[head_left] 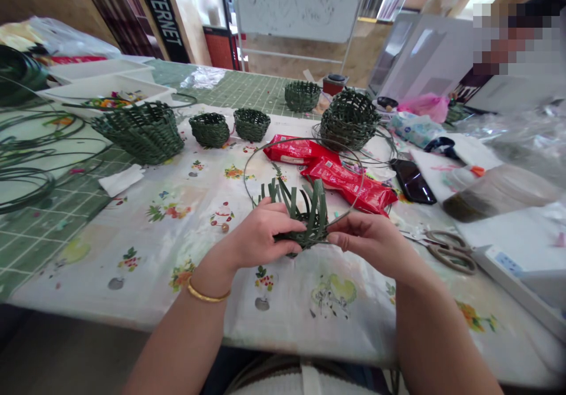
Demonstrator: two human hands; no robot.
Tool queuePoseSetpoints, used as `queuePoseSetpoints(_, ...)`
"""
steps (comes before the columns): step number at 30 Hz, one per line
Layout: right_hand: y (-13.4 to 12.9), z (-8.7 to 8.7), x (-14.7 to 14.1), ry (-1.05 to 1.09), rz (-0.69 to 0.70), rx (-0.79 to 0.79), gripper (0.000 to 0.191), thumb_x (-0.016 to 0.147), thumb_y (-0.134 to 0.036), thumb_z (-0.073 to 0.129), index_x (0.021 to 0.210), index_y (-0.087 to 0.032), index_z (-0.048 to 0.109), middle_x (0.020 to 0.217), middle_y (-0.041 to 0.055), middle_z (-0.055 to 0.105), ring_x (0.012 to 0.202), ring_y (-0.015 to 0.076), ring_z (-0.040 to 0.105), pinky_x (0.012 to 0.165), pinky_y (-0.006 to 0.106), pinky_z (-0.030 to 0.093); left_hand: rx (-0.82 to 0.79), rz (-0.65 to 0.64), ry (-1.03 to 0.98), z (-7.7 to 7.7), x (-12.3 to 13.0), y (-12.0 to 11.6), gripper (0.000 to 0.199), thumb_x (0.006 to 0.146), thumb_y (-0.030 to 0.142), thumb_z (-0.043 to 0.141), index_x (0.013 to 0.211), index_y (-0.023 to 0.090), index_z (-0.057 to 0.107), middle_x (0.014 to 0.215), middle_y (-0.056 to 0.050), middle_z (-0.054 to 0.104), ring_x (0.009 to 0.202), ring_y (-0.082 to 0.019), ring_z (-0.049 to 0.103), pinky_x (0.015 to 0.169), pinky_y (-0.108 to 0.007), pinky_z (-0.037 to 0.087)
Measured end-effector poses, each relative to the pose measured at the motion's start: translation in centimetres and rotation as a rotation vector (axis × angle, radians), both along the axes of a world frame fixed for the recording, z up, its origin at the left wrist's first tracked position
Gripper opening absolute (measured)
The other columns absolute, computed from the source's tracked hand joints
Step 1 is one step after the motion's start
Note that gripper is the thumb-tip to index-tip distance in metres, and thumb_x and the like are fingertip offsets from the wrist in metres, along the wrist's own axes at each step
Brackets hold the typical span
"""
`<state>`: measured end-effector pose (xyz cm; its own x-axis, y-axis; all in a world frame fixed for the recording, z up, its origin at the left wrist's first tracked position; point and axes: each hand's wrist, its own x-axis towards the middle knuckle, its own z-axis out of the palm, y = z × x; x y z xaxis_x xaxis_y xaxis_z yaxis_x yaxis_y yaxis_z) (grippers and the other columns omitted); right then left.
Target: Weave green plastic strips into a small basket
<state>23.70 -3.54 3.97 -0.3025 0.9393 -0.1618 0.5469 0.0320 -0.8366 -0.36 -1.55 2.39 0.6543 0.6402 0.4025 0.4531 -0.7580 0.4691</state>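
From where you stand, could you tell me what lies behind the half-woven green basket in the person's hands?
Red foil packets lie on the floral tablecloth behind the half-woven green basket; the packets hide what lies beneath them.

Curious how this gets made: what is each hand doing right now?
Left hand: closed, holding a woven green basket base.
Right hand: curled against its edge, grip unclear.

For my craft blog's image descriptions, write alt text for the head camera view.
Seen from above, a left hand and right hand grip a small unfinished basket of green strips, its loose ends standing up, with a thin green strand looping above it. Other green woven baskets and red packets sit on a floral tablecloth.
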Motion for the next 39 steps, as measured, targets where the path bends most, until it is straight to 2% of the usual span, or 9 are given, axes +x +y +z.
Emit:
queuePoseSetpoints(4, -0.3, 0.3, -0.3, -0.08, 0.125, -0.021, 0.023, 0.076, -0.041, 0.066, 0.085, -0.02, 0.068, 0.065, -0.0016, 0.062, 0.058, 0.0114, 0.053, 0.052, 0.023, 0.043, 0.003, -0.005, -0.009, -0.1, 0.0, 0.0, 0.022, 0.076, 0.031, 0.068, 0.093, 0.017, 0.07, 0.071, -0.003, 0.064, 0.07, -0.016, 0.055, 0.073, -0.033, 0.035)
queuePoseSetpoints(7, -0.6, 0.6, -0.6, -0.17, 0.181, 0.12, 0.015, 0.08, -0.034, 0.061, 0.079, -0.021, 0.069, 0.067, -0.0016, 0.063, 0.06, 0.0109, 0.055, 0.054, 0.023, 0.042, 0.011, -0.005, -0.015, -0.2, 0.1, 0.0, 0.022, 0.076, 0.03, 0.068, 0.093, 0.017, 0.07, 0.071, -0.003, 0.064, 0.071, -0.016, 0.055, 0.072, -0.033, 0.034)
queuePoseSetpoints(13, -1.0, 0.7, -1.2, -0.265, 0.08, 0.551, 0.014, 0.083, -0.029, 0.059, 0.084, -0.021, 0.071, 0.077, 0.0033, 0.069, 0.067, 0.0141, 0.062, 0.06, 0.025, 0.045, 0.021, -0.004, -0.027, -0.1, 0.1, 0.0, 0.022, 0.077, 0.032, 0.067, 0.093, 0.017, 0.069, 0.068, -0.002, 0.062, 0.068, -0.016, 0.054, 0.069, -0.032, 0.033)
queuePoseSetpoints(18, -0.9, 0.3, -1.5, -0.226, 0.021, 0.687, 0.014, 0.083, -0.03, 0.059, 0.083, -0.022, 0.07, 0.076, 0.0031, 0.069, 0.066, 0.0143, 0.063, 0.059, 0.024, 0.047, 0.068, 0.023, -0.002, 0.0, 0.1, -0.1, 0.021, 0.08, 0.034, 0.064, 0.093, 0.019, 0.069, 0.068, -0.001, 0.061, 0.068, -0.015, 0.054, 0.069, -0.031, 0.031)
queuePoseSetpoints(24, -0.5, -0.2, -1.9, -0.333, -0.038, 0.652, 0.017, 0.084, -0.032, 0.058, 0.082, -0.022, 0.071, 0.079, 0.0028, 0.071, 0.07, 0.0146, 0.064, 0.063, 0.024, 0.046, 0.236, 0.144, 0.084, -0.3, 0.5, -0.1, 0.019, 0.082, 0.034, 0.061, 0.09, 0.019, 0.069, 0.062, -0.001, 0.061, 0.07, -0.017, 0.053, 0.067, -0.033, 0.027)
queuePoseSetpoints(28, -0.4, -0.2, -2.2, -0.509, -0.184, 0.614, 0.027, 0.082, -0.045, 0.059, 0.073, -0.022, 0.07, 0.066, 0.0019, 0.069, 0.058, 0.0147, 0.061, 0.054, 0.026, 0.039, 0.303, 0.2, 0.131, -0.5, 0.8, -0.2, 0.018, 0.083, 0.032, 0.06, 0.092, 0.018, 0.067, 0.062, 0.0, 0.062, 0.072, -0.018, 0.054, 0.069, -0.034, 0.027)
queuePoseSetpoints(30, -0.4, -0.1, -2.3, -0.587, -0.208, 0.57, 0.032, 0.081, -0.05, 0.058, 0.068, -0.023, 0.07, 0.06, 0.0018, 0.067, 0.054, 0.0148, 0.058, 0.051, 0.026, 0.034, 0.323, 0.211, 0.164, -0.6, 0.9, -0.2, 0.018, 0.083, 0.031, 0.059, 0.093, 0.019, 0.067, 0.064, -0.001, 0.063, 0.074, -0.019, 0.054, 0.07, -0.035, 0.027)
queuePoseSetpoints(34, -0.1, 0.1, -1.8, -0.656, -0.074, 0.487, 0.028, 0.084, -0.044, 0.054, 0.07, -0.024, 0.068, 0.065, 0.0009, 0.068, 0.058, 0.0155, 0.059, 0.051, 0.026, 0.031, 0.308, 0.203, 0.191, -0.7, 0.9, -0.1, 0.016, 0.081, 0.029, 0.061, 0.091, 0.019, 0.067, 0.064, -0.001, 0.064, 0.074, -0.019, 0.054, 0.07, -0.034, 0.027)
queuePoseSetpoints(39, -0.1, 0.1, -0.9, -0.57, 0.018, 0.47, 0.02, 0.087, -0.033, 0.051, 0.084, -0.025, 0.068, 0.08, 0.0004, 0.07, 0.072, 0.0166, 0.063, 0.06, 0.026, 0.037, 0.244, 0.212, 0.154, -0.9, 0.6, 0.3, 0.016, 0.078, 0.029, 0.065, 0.091, 0.019, 0.068, 0.063, 0.0, 0.065, 0.071, -0.018, 0.055, 0.07, -0.034, 0.028)
